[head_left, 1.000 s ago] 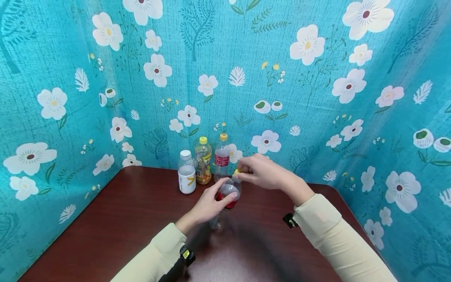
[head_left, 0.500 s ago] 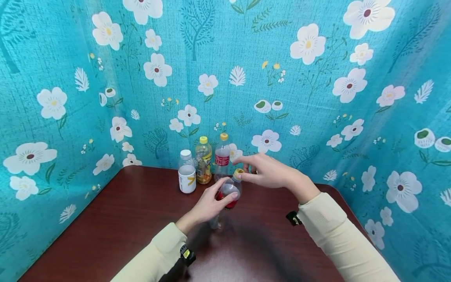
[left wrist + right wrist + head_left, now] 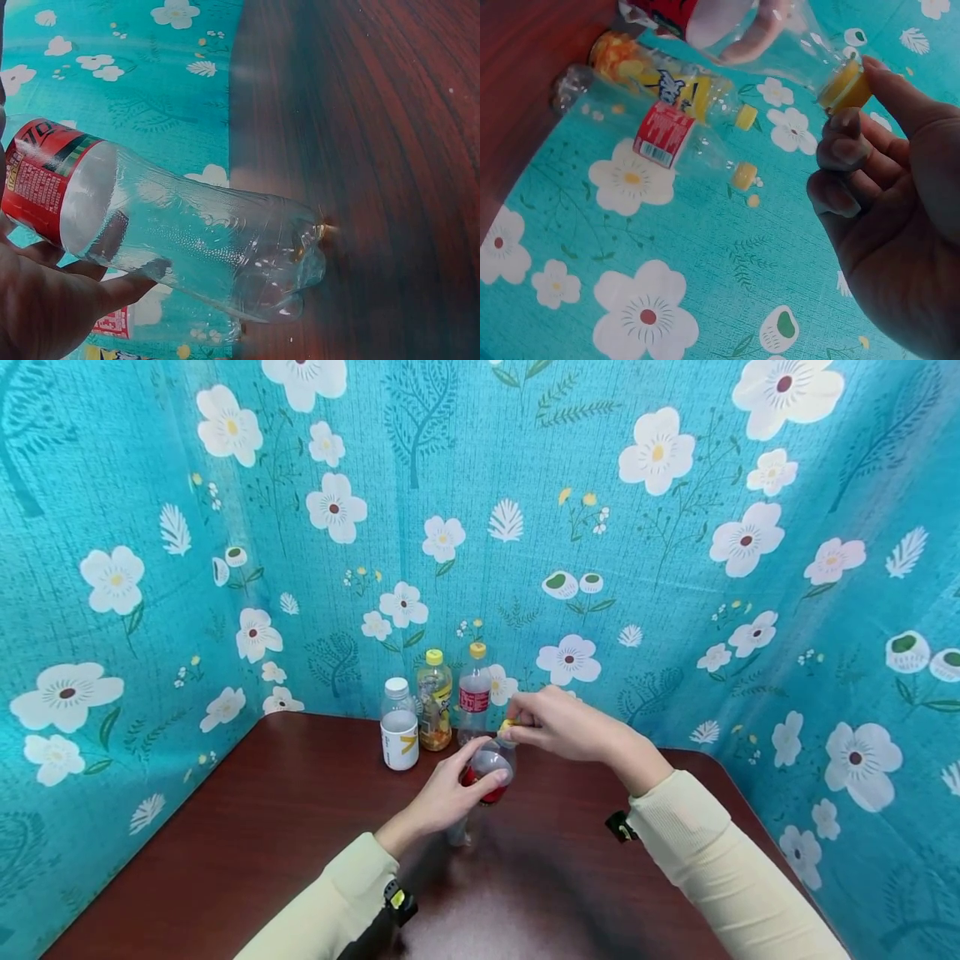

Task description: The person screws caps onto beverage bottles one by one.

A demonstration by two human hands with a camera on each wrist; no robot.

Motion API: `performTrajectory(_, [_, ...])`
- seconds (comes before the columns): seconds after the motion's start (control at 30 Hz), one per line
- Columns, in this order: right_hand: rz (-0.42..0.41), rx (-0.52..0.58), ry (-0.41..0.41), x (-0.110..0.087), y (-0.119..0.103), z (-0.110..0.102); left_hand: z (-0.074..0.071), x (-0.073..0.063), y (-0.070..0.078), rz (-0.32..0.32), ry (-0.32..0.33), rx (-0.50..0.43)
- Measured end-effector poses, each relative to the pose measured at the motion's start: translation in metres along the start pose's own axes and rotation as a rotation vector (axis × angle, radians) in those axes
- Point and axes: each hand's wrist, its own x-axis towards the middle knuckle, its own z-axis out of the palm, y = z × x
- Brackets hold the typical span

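Note:
A clear plastic soda bottle [image 3: 491, 764] with a red label stands in front of me, its base near the dark table. My left hand [image 3: 442, 793] grips it around the label and shoulder; the left wrist view shows the see-through lower body of the bottle [image 3: 195, 225] below the fingers. At its neck, my right hand [image 3: 558, 727] pinches the yellow bottle cap [image 3: 507, 725] between thumb and fingers. From the right wrist, the cap [image 3: 845, 86] shows on the neck, with the thumb at one side and curled fingers at the other.
Behind the hands stand a white-capped bottle [image 3: 399, 735] with a white label, a yellow-labelled bottle [image 3: 434, 703] and another red-labelled bottle [image 3: 474, 702]. A blue floral curtain [image 3: 480, 485] encloses the dark red-brown table [image 3: 300, 793] at the back and sides.
Half a second ago the right index finger was lifted off the cap; now the fingers have closed on it again and the hand has turned slightly. The left hand and bottle stay put.

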Motion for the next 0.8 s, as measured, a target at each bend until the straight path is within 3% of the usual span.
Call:
performTrajectory(0.37, [-0.123, 0.005, -0.044, -0.002, 0.006, -0.004, -0.001, -0.002, 0.001, 0.007, -0.027, -0.024])
performTrajectory(0.5, [-0.061, -0.066, 0.058, 0.003, -0.003, 0.005, 0.001, -0.001, 0.0, 0.025, 0.004, -0.02])
performTrajectory(0.67, [0.075, -0.297, 0.179, 0.005, -0.012, 0.017, 0.003, 0.001, 0.002, 0.051, 0.037, 0.019])
performTrajectory(0.73, [0.102, -0.321, 0.188, 0.003, -0.01, 0.019, 0.004, 0.001, 0.003, 0.057, 0.03, 0.03])
performTrajectory(0.8, [0.096, -0.266, 0.172, 0.0, -0.006, 0.019, 0.005, 0.0, 0.003, 0.051, 0.014, 0.031])
